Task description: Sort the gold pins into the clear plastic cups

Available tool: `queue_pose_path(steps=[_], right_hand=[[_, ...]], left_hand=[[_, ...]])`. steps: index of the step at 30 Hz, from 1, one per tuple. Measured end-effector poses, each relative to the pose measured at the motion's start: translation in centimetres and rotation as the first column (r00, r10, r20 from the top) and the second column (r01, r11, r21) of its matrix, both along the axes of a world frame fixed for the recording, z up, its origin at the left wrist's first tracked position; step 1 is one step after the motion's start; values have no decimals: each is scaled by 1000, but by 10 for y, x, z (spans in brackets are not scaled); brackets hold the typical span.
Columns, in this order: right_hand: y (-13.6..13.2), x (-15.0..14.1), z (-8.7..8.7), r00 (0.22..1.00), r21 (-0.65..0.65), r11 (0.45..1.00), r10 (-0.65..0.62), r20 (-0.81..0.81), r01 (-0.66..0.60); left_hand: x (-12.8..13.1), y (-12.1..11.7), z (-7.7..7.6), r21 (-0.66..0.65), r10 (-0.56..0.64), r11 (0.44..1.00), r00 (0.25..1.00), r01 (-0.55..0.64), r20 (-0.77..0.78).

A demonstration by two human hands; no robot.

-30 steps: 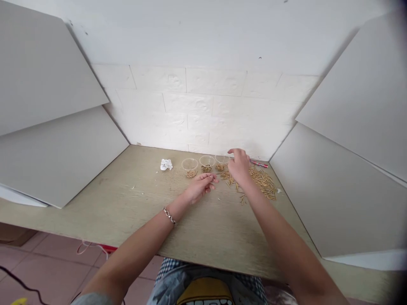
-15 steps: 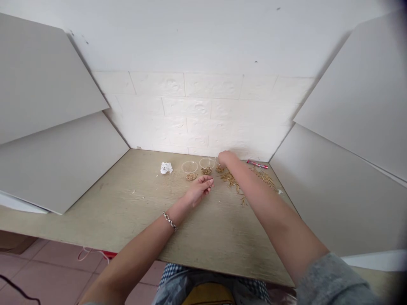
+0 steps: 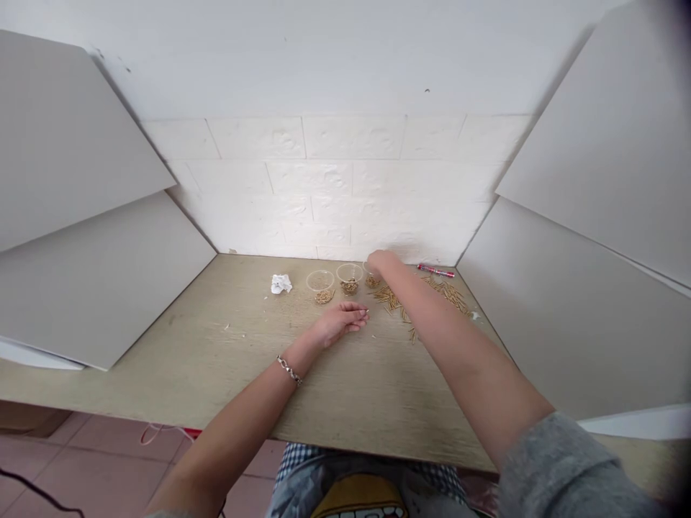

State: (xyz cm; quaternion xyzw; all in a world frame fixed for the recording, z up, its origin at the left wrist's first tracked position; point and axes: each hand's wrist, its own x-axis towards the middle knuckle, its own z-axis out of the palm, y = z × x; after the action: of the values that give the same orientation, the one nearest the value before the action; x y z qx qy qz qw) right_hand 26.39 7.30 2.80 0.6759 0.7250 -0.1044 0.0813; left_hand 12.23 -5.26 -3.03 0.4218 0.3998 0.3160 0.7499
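Note:
My left hand (image 3: 341, 321) hovers over the table in front of the cups, thumb and fingertips pinched on something too small to name. My right hand (image 3: 381, 262) is at the rim of the right-hand clear plastic cup (image 3: 372, 281), its fingers hidden behind the hand and wrist. Small gold-coloured parts lie in that cup, in the middle cup (image 3: 350, 279) and in the left cup (image 3: 322, 286). Under and beside my right forearm spreads a loose pile of thin gold-coloured metal pins (image 3: 392, 299), with more pins (image 3: 452, 295) to its right.
A crumpled white tissue (image 3: 281, 284) lies left of the cups. A red pen-like tube (image 3: 435, 270) rests near the back wall. Grey panels stand on the left (image 3: 102, 280) and right (image 3: 572, 309) sides of the wooden table (image 3: 216, 374).
My left hand has turned slightly and its fingertips have shifted a little right and nearer to me. My right hand stays at the right-hand cup. The whole view has tilted slightly.

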Motion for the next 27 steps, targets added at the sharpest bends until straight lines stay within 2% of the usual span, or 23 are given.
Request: queue_pose_path(steps=[4,12,20,27], right_hand=[[-3,-2,7,990,-132,991,-5,141,24],[-6,-3,12,977,-163,987,43,209,-9],[-19,0,22,985,-91,994,76,155,-63],[-31,18,29,994,63,992,107,32,-109]], left_hand=[[0,0,1,7,-3,1000,1000,3,-3],[0,0,-1,14,-4,1000,1000,4,3],[0,1,-2,34,-11,999,1000,11,0],[1,0,0,73,35,997,999,-34,-17]])
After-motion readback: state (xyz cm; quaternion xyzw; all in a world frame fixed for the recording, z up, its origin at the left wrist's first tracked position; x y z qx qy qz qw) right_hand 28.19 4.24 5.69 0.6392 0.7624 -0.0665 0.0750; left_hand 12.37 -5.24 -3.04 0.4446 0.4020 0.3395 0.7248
